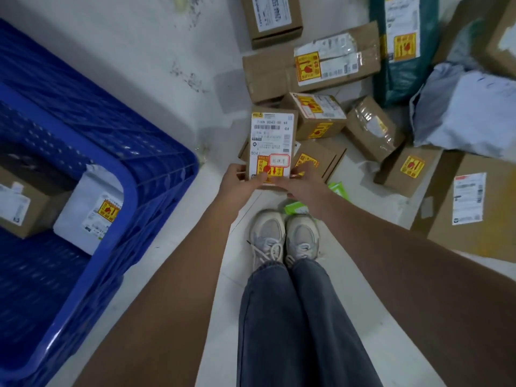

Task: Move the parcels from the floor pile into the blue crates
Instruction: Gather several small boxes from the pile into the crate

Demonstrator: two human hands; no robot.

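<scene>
A person stands on the pale floor point(156, 51) and holds a small brown cardboard box with a white label and a yellow and red sticker point(272, 146). The box is up in the air, in front of the person's grey and white shoes point(283, 237).

The left hand point(240, 181) grips the bottom left corner of the box, thumb on top. The right hand point(303, 181) grips the bottom right corner, its fingers point(297, 173) curled round the edge.

Behind the box lies the pile of brown cardboard parcels point(318, 68) on the floor. Near them lie a dark green plastic bag parcel point(402, 65) and a pale grey plastic bag parcel point(469, 113). A big brown box with a white label point(474, 208) sits at the right.

A big blue plastic crate with holes in its walls point(125, 191) stands at the left. Inside it are a white parcel with a yellow sticker point(89, 210) and a brown box point(22, 202), side by side.
</scene>
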